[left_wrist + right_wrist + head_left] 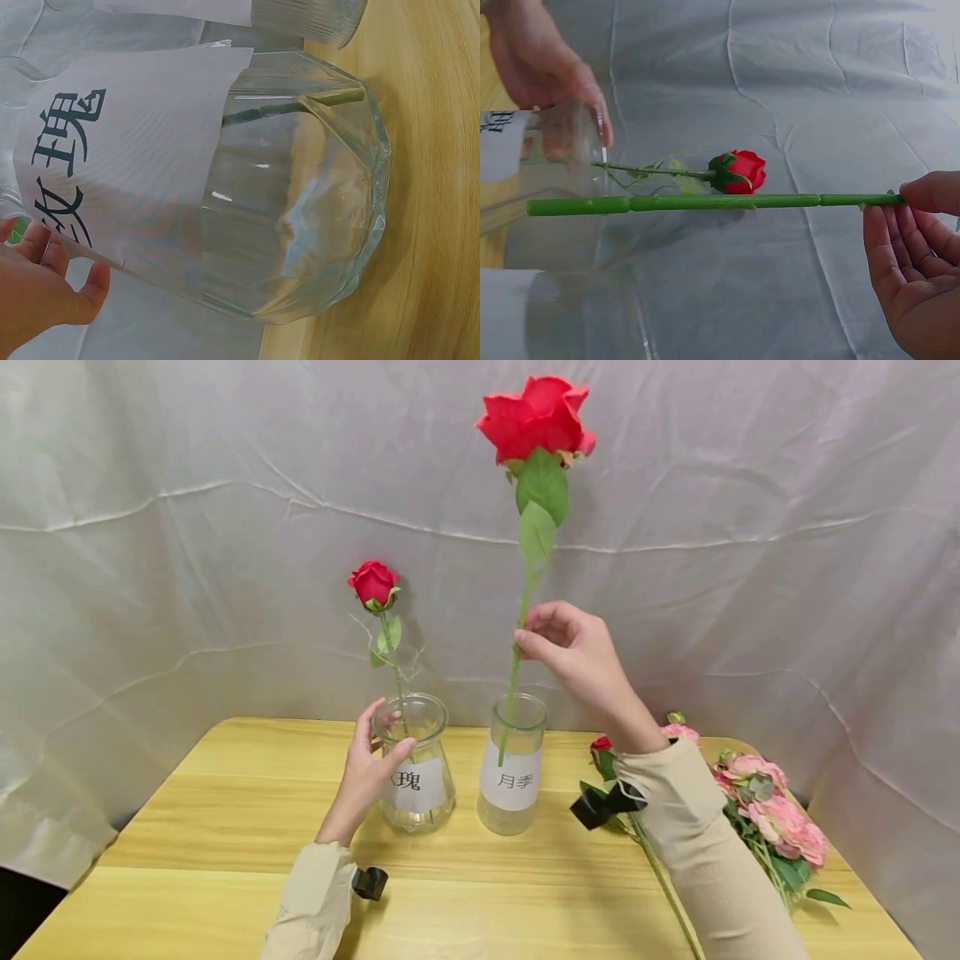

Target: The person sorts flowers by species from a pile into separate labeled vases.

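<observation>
Fingers [553, 612] of the right hand [577, 652], the nearer one, pinch the tall red flower [537, 422] by its nearly upright stem [524, 600], whose lower end [502, 753] hangs at the right jar [501, 818], inside or not I cannot tell, while the left hand [367, 777] holds the left jar [435, 752].

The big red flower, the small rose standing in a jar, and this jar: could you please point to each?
Big red flower [536, 422], head view, on its petals.
Small rose [373, 583], head view, on its bloom.
Jar [251, 184], left wrist view, on its clear lower wall.
</observation>
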Available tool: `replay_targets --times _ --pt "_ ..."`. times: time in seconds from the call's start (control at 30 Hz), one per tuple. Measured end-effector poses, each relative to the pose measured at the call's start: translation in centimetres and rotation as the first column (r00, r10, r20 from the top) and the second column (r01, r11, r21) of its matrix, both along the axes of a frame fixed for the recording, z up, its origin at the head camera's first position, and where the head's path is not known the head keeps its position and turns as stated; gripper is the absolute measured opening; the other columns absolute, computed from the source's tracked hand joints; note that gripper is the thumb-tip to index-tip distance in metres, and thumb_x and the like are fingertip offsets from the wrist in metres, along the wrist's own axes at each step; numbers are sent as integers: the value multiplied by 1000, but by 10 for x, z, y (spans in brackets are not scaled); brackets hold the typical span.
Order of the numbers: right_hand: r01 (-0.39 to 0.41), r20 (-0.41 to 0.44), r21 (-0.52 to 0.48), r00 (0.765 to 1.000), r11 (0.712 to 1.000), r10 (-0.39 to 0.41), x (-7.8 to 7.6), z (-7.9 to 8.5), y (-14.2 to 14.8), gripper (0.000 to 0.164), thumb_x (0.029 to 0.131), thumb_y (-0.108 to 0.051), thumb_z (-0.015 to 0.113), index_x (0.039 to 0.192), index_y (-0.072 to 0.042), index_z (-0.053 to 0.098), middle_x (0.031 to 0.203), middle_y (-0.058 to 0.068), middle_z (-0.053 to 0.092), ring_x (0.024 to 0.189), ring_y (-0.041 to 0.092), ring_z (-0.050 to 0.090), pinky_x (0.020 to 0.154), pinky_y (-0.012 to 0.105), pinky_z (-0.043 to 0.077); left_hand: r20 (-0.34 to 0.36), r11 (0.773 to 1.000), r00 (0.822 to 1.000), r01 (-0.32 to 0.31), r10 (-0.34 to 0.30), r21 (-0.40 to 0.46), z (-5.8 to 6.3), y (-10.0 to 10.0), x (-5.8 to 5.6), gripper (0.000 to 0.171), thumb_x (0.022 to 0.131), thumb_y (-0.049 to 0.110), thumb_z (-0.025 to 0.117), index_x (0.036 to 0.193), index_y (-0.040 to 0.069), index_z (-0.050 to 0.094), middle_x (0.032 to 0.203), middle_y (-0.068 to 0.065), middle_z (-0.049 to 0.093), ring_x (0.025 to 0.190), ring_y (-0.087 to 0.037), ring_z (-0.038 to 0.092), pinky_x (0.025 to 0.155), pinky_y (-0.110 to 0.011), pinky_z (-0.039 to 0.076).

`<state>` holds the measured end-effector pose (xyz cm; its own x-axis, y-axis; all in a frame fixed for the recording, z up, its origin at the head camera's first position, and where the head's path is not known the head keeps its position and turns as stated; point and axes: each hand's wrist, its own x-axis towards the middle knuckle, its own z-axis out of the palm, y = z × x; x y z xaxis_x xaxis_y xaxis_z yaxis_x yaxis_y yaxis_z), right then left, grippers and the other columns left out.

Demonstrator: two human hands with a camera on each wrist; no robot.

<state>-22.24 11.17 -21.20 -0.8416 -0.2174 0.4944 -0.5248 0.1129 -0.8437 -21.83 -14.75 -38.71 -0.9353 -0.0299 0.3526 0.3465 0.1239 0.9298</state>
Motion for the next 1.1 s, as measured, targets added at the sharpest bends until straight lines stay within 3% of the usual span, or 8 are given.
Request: replay_targets --times 0.4,0.63,0.9,1.1 --pt "-34 36 -53 999 998 36 -25 24 -37 18 89 6 61 104 12 57 90 13 61 78 15 63 76 33 56 2 1000 1000 1 -1 4 0 -2 -1 78 87 19 66 150 7 23 140 -17 45 128 -29 37 106 -47 23" --pt "-39 67 -55 997 998 43 -35 30 -58 19 88 6 62 105 13 58 89 12 61 78 14 62 72 31 56 -2 1000 1000 0 0 8 0 -1 -1 77 87 19 66 150 7 23 139 -18 45 128 -30 38 107 -48 23" --pt "-27 88 -60 996 998 33 -47 25 -83 19 88 6 63 105 13 59 88 12 61 79 16 61 70 31 56 -6 1000 1000 0 0 4 2 -3 1 76 87 19 65 150 6 23 139 -18 46 127 -30 39 107 -47 24" --pt "2 105 -18 994 1000 0 -58 5 -108 18 88 6 63 104 13 60 92 18 64 77 19 62 69 29 56 -19 1000 1000 -22 22 12 2 -7 -1 76 87 18 65 150 6 24 137 -19 46 124 -29 40 105 -46 25"
